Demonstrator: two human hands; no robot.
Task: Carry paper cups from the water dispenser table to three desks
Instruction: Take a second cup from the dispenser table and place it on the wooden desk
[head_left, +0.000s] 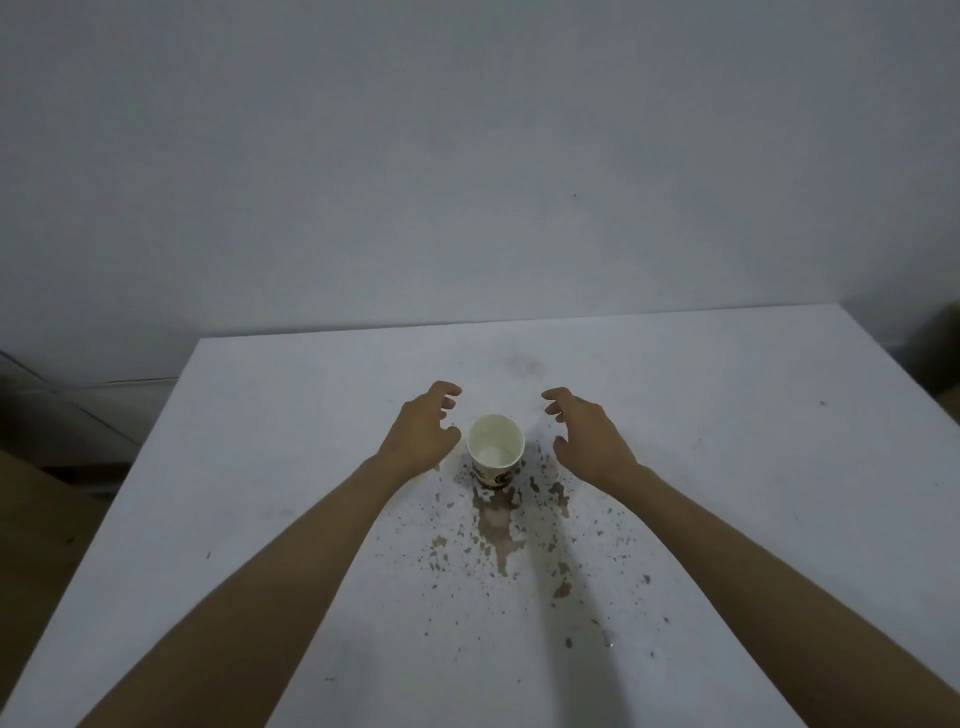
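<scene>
Flanking an upright paper cup (495, 450) on a white bench (727, 467), both hands apart from it.

Standing near the middle of the bench, rim open, dark print low on its side, and sitting at the far end of a brown splatter stain (498, 525). Hovering just left of the cup, left hand (423, 434), grip wide with loosely curled fingers, holding nothing. Hovering just right, right hand (589, 441), grip equally wide. Rising behind the bench, a plain grey wall (467, 156).

White desk (727, 467) with brown stains (498, 525) and 1 upright paper cup (495, 457).
</scene>
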